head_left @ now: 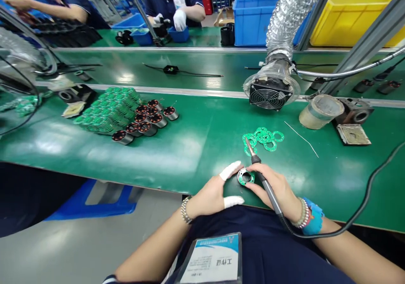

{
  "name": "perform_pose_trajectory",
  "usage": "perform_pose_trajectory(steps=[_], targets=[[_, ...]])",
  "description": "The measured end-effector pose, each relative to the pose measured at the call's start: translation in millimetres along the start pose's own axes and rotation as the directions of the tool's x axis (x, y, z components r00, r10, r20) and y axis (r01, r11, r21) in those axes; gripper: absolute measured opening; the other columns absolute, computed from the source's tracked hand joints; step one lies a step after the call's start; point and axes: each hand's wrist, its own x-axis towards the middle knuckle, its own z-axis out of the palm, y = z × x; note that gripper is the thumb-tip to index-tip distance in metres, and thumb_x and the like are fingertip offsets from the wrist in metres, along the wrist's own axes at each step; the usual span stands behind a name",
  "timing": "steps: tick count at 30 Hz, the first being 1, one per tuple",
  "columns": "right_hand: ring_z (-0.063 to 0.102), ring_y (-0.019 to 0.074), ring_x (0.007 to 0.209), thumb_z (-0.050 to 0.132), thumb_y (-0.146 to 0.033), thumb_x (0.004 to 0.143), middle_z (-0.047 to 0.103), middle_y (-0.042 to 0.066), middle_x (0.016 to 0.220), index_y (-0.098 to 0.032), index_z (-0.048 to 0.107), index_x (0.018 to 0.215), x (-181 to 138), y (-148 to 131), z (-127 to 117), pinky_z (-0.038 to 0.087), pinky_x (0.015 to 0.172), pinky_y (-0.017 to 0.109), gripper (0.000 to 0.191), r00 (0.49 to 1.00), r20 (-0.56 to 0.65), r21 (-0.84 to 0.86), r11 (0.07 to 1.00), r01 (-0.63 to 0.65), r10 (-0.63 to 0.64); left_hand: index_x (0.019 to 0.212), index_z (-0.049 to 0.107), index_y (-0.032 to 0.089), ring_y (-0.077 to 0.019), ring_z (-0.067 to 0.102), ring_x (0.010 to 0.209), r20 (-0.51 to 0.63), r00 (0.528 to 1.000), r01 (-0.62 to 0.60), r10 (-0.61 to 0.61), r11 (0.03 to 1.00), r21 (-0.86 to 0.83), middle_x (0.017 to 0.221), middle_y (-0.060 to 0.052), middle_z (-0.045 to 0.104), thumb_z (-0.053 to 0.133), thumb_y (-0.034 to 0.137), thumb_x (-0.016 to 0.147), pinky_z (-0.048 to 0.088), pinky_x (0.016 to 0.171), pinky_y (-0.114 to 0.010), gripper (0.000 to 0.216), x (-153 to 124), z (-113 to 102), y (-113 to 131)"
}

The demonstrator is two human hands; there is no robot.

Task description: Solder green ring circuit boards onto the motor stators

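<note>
My right hand (278, 187) holds a soldering iron (268, 189) against its palm, the tip pointing forward and left. Its thumb and index finger also touch the rim of a round motor part topped with a green ring-shaped circuit board (242, 180), at the table's front edge. On the other side of that part is my left hand (210, 195), its thumb and index finger spread wide and covered by white finger cots. The index tip is close to the rim; I cannot tell whether it touches. Several loose green ring boards (262, 135) lie just beyond the iron's tip.
Solder wire (302, 138) lies right of the boards. A fume fan (270, 95), a round tub (321, 112) and an iron stand with sponge (353, 133) stand behind. Left are motor stators (147, 127) and stacked green boards (109, 109). Co-workers sit across the bench. The iron's cable (363, 199) crosses my right forearm.
</note>
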Motion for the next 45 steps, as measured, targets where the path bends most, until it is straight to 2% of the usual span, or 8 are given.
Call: perform_pose_trajectory(steps=[5,10,15,19,23,28,34,45], targets=[[0.061,0.0180,0.089,0.061,-0.022,0.081,0.061,0.007,0.100,-0.021,0.048,0.112,-0.3,1.9,0.0,0.052,0.080,0.031,0.034,1.000,0.003,-0.009,1.000,-0.003,0.003,0.106,0.060,0.020,-0.0225,0.057,0.104,-0.133,0.991,-0.006,0.021,0.994,0.112,0.109,-0.010,0.063,0.059,0.024,0.079,0.045,0.093,-0.042,0.027,-2.6,-11.8,-16.8],[0.061,0.0174,0.090,0.061,-0.019,0.080,0.061,0.007,0.100,-0.019,0.048,0.113,-0.9,0.5,0.6,0.051,0.081,0.030,0.035,1.000,-0.017,-0.003,1.000,0.022,-0.022,0.076,0.066,0.017,-0.0172,0.063,0.075,-0.259,0.952,0.113,-0.163,0.974,-0.198,0.078,-0.005,0.068,0.062,0.025,0.076,0.051,0.074,-0.031,0.008,12.0,-3.5,-12.0],[0.060,0.0174,0.090,0.060,-0.019,0.081,0.061,0.008,0.101,-0.019,0.049,0.114,-0.1,0.6,-0.7,0.052,0.080,0.030,0.035,1.000,-0.006,-0.013,1.000,0.024,-0.024,0.091,0.059,0.015,-0.0114,0.060,0.060,-0.092,0.908,0.215,-0.409,0.643,-0.736,0.069,0.000,0.065,0.072,0.021,0.065,0.050,0.064,-0.026,0.030,21.2,-0.5,-3.8],[0.060,0.0184,0.092,0.059,-0.019,0.082,0.061,0.008,0.102,-0.020,0.048,0.116,0.6,1.6,-1.8,0.052,0.080,0.032,0.036,0.999,0.003,-0.019,0.999,0.041,-0.041,0.088,0.059,0.014,-0.0114,0.062,0.066,0.019,0.878,0.275,-0.479,0.472,-0.838,0.080,-0.003,0.068,0.076,0.017,0.058,0.051,0.069,-0.027,0.034,17.1,-1.6,-4.7],[0.060,0.0188,0.092,0.059,-0.020,0.082,0.061,0.009,0.101,-0.020,0.048,0.115,1.0,2.1,-1.4,0.053,0.080,0.033,0.035,0.999,0.011,-0.032,0.998,0.051,-0.051,0.078,0.065,0.013,-0.0111,0.060,0.064,0.048,0.865,0.358,-0.499,0.548,-0.756,0.069,-0.001,0.066,0.072,0.022,0.064,0.050,0.069,-0.026,0.018,13.9,-3.7,-1.6],[0.061,0.0190,0.091,0.057,-0.020,0.083,0.061,0.009,0.101,-0.020,0.048,0.116,-0.6,1.2,-1.3,0.053,0.077,0.032,0.034,0.998,0.004,-0.077,0.995,0.062,-0.062,0.072,0.066,0.014,-0.0085,0.053,0.058,-0.019,0.912,0.283,-0.409,0.663,-0.693,0.071,0.000,0.060,0.069,0.027,0.067,0.048,0.056,-0.021,0.014,23.4,-5.1,7.4],[0.059,0.0181,0.088,0.056,-0.016,0.083,0.061,0.007,0.097,-0.021,0.049,0.111,9.7,-3.5,-1.3,0.051,0.077,0.032,0.029,0.998,-0.025,-0.047,0.997,0.061,-0.062,0.069,0.060,0.013,-0.0089,0.053,0.059,0.132,0.920,0.352,-0.369,0.631,-0.691,0.065,0.001,0.055,0.070,0.025,0.065,0.045,0.052,-0.020,0.017,31.6,-8.1,8.0],[0.054,0.0164,0.078,0.047,-0.012,0.084,0.055,0.004,0.083,-0.021,0.047,0.110,24.1,-9.8,4.6,0.049,0.071,0.031,0.028,0.997,0.013,0.049,0.995,0.081,-0.082,0.072,0.061,0.014,-0.0097,0.054,0.060,0.076,0.925,0.321,-0.371,0.661,-0.678,0.069,0.000,0.059,0.070,0.025,0.067,0.047,0.061,-0.024,0.015,25.2,-6.0,4.3]])
